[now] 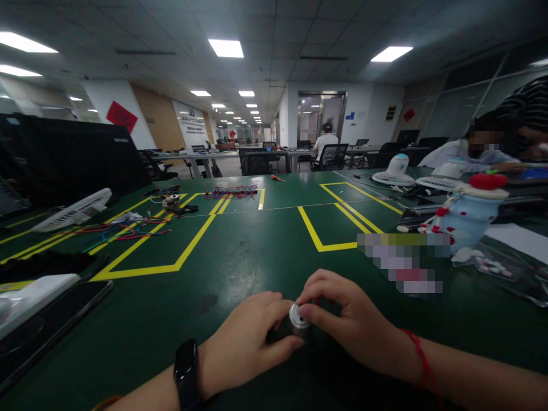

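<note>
A small silver metal cylinder (299, 321) with a pale round top and a dark spot on it stands upright at the near middle of the green table. My left hand (252, 331), wearing a black watch, grips its side between thumb and index finger. From the right, my right hand (349, 311) closes thumb and index finger on the cylinder's top edge. Those fingertips cover part of the top, and anything small between them is hidden. A red cord circles my right wrist.
Yellow tape (180, 257) marks the green table (257, 245). Coloured wires (128, 229) and a wire bundle (233, 192) lie to the left, a screwdriver (277, 178) farther back. At right stand a light-blue cup (473, 220) and a white fan (396, 171). A person (475, 145) leans over the table's right side.
</note>
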Available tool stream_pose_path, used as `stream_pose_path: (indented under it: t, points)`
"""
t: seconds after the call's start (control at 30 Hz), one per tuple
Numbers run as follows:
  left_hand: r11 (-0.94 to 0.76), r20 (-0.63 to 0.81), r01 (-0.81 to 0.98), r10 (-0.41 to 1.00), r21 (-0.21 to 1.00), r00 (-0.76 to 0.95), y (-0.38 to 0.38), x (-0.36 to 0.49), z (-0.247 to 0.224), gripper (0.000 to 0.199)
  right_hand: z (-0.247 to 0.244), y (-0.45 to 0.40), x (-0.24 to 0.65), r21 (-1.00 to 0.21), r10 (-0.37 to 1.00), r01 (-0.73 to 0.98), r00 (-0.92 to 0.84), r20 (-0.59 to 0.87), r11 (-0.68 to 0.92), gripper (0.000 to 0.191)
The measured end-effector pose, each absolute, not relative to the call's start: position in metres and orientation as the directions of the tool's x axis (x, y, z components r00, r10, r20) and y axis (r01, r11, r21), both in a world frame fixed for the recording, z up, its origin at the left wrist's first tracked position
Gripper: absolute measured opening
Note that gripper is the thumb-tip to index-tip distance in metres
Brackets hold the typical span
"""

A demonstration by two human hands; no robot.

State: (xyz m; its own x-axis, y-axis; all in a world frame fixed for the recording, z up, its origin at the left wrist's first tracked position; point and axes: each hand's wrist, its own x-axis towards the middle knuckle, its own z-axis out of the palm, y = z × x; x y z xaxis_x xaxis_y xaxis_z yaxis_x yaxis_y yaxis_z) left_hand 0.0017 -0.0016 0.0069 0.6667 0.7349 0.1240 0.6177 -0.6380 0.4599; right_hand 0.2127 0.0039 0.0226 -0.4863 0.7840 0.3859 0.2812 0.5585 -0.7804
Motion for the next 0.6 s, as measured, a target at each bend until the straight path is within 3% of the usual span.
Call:
stream_pose_path:
  t: [0.2,0.4,0.6]
  points:
    - [-0.644,0.135,0.616,0.733,0.453,0.667,-0.003,0.001,0.007,0.016,0.023,0.018,0.229,-0.743,0.838,0.41,-0.392,0.38,0.529,0.011]
    - [-0.639,0.128,0.615,0.734,0.462,0.667,-0.004,-0.001,0.008,0.016,0.008,0.031,0.249,-0.61,0.822,0.59,-0.536,0.193,0.528,0.009]
    - [-0.626,0.132,0.617,0.745,0.476,0.654,-0.003,-0.002,0.009,0.016,0.007,0.029,0.246,-0.554,0.777,0.59,-0.602,0.182,0.587,0.009]
